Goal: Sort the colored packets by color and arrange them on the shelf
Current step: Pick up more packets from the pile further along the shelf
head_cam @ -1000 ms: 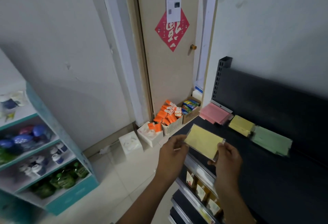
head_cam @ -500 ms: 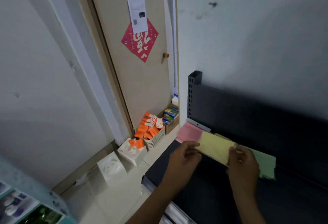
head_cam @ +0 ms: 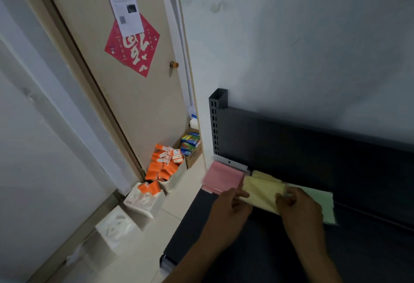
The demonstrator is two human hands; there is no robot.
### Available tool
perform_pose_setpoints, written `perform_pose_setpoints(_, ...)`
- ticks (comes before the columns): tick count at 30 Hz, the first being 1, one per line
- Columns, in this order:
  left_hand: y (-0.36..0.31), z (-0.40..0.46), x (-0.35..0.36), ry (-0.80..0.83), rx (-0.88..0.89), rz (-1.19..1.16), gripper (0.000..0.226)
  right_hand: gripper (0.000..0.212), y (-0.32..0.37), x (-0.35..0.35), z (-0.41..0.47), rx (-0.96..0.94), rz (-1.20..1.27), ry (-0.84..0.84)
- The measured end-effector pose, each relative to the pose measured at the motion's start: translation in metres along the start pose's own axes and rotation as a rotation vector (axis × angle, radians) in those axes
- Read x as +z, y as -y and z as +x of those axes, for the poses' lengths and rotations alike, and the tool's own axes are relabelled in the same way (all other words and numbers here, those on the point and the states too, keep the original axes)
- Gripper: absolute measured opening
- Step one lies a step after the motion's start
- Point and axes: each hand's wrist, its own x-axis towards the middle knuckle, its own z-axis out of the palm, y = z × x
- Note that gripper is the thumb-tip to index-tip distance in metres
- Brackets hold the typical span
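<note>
On the dark shelf three piles of packets lie in a row against the back panel. The pink packets are at the left end, the yellow pile in the middle, the green packets on the right. A yellow packet lies over the yellow pile. My left hand pinches its left edge and my right hand holds its right edge, covering part of the green packets.
A beige door with a red paper and a white notice stands to the left. On the floor below it sit a basket of orange packs, a cardboard box and white tissue packs. The shelf's left upright is slotted.
Both hands have carried the yellow packet from in front of the shelf edge back and down onto the yellow pile. The view has swung right, so the blue-green shelf unit is out of sight.
</note>
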Motion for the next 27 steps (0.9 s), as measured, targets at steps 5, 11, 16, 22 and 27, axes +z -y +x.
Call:
perform_pose_setpoints(5,0.019,-0.016,-0.011,0.134,-0.011,0.080,0.014,0.026,-0.011,0.006,-0.036,0.088,-0.085,0.075)
perform_pose_setpoints(11,0.028,-0.015,-0.020,0.239,0.009,0.159,0.017,0.043,-0.008,0.021,-0.059,0.176,-0.134,0.062)
perform_pose_setpoints(16,0.025,-0.008,-0.024,0.338,0.015,0.181,0.029,0.045,-0.003,0.021,-0.066,0.161,-0.090,-0.050)
perform_pose_setpoints(22,0.025,-0.014,-0.036,0.364,0.050,0.141,0.039,0.029,0.000,0.023,-0.076,0.120,-0.122,-0.120)
perform_pose_setpoints(27,0.024,-0.021,-0.045,0.299,0.158,0.089,0.024,0.032,-0.008,0.022,-0.089,0.141,-0.172,-0.193)
